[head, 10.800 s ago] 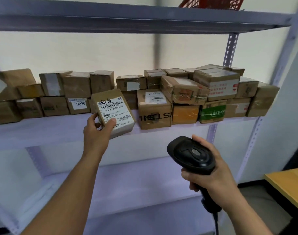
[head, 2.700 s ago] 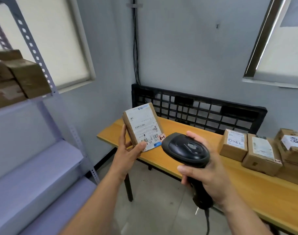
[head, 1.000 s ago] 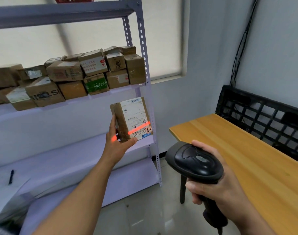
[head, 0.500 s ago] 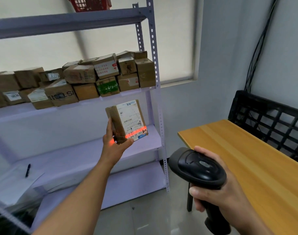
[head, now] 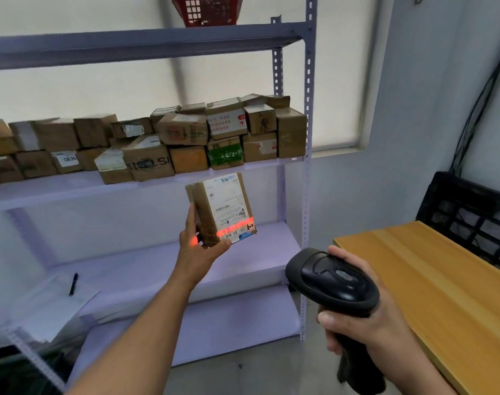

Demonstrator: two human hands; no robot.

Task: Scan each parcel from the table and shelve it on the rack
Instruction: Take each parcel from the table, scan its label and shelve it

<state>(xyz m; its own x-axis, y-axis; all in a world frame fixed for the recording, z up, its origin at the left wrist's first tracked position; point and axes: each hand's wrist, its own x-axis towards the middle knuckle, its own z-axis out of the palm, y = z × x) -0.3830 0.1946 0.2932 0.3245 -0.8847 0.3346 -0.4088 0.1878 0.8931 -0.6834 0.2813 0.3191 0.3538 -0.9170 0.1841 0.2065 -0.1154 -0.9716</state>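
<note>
My left hand [head: 198,246] grips a small brown parcel [head: 221,208] by its lower edge and holds it upright in front of the rack [head: 308,115], white label toward me. A red scan line crosses the bottom of the label and my fingers. My right hand [head: 365,323] grips the handle of a black barcode scanner [head: 333,283], low at the right and aimed at the parcel. Several scanned parcels [head: 186,141] are stacked on the rack's middle shelf.
A wooden table [head: 431,283] runs along the right, with a black plastic crate [head: 471,212] behind it. Papers and a pen [head: 73,283] lie on the lower shelf at the left. A red basket [head: 207,10] sits on the top shelf.
I have turned from the table toward the rack over the last seconds. The parcel stays in my left hand with the red scan line on its label; the scanner stays in my right.
</note>
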